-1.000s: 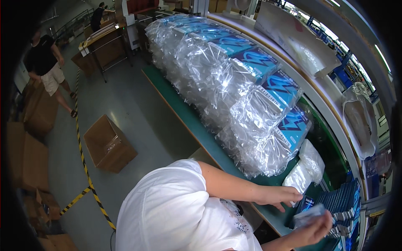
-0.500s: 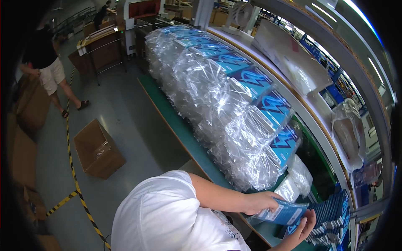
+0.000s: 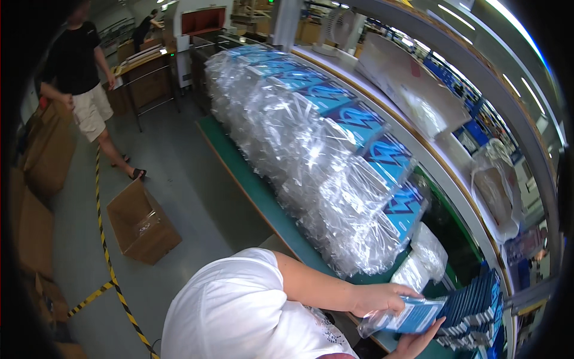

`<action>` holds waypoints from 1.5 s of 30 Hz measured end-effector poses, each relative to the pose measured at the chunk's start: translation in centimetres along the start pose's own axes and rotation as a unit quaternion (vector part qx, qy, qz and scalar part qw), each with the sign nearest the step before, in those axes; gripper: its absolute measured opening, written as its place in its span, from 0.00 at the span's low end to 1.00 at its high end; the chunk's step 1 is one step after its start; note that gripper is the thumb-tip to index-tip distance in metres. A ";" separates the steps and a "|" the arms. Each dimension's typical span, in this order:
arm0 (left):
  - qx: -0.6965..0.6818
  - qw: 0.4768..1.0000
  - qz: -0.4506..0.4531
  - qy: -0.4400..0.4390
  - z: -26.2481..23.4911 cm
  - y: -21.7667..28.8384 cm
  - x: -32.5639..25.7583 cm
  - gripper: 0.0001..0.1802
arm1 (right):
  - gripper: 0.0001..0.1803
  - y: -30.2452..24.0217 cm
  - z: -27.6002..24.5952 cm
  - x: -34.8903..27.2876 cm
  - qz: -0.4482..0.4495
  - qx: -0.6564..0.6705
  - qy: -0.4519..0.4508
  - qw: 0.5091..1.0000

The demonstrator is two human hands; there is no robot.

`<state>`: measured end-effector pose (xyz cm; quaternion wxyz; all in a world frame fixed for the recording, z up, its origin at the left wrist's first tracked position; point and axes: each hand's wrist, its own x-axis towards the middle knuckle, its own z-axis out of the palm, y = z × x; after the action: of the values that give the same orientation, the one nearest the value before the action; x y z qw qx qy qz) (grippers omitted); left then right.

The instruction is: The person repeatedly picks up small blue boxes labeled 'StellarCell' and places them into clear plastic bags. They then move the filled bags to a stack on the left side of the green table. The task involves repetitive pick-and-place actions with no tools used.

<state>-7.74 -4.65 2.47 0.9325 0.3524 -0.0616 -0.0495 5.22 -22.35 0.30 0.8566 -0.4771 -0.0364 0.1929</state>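
Observation:
A flat blue pack (image 3: 414, 316) with a pale printed panel is held low over the bench, partly inside a clear plastic bag (image 3: 372, 324). My left hand (image 3: 381, 298) is closed on its upper left side, thumb and fingers on the plastic. At the lower right edge my right hand (image 3: 418, 341) grips the pack, its fingertips along the side; part of that hand is hidden. Just right of it stand tight stacks of blue packs (image 3: 472, 302). Beyond my left hand lies a heap of clear bags (image 3: 423, 257).
A long pile of bagged blue packs (image 3: 382, 161) covers much of the green bench (image 3: 230, 161). A shelf with a white fan (image 3: 336, 27) runs along the right. An open cardboard box (image 3: 143, 224) is on the floor at left, near a person (image 3: 81, 72).
Both hands and the pack have shifted slightly downward, with the pack turned flatter. My right fingers have moved down along its edge. The person at left has come nearer the cardboard box.

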 end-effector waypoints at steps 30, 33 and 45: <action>0.798 0.415 0.418 0.130 5.2 6.8 -0.1 0.25 | 0.33 -1.8 -3.9 2.1 -0.349 -0.683 0.044 0.640; 0.818 0.481 0.315 -0.027 2.7 2.7 1.3 0.21 | 0.39 -0.7 -4.7 3.1 -0.219 -0.701 0.045 0.677; 0.795 0.569 0.207 0.033 -6.5 -1.2 6.8 0.13 | 0.31 0.6 -3.2 -1.0 -0.076 0.057 -0.038 0.995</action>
<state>-0.13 -2.28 -2.61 0.2622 0.9311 -0.1161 0.2256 4.93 -25.02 -1.86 0.8925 -0.4160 -0.0938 0.1468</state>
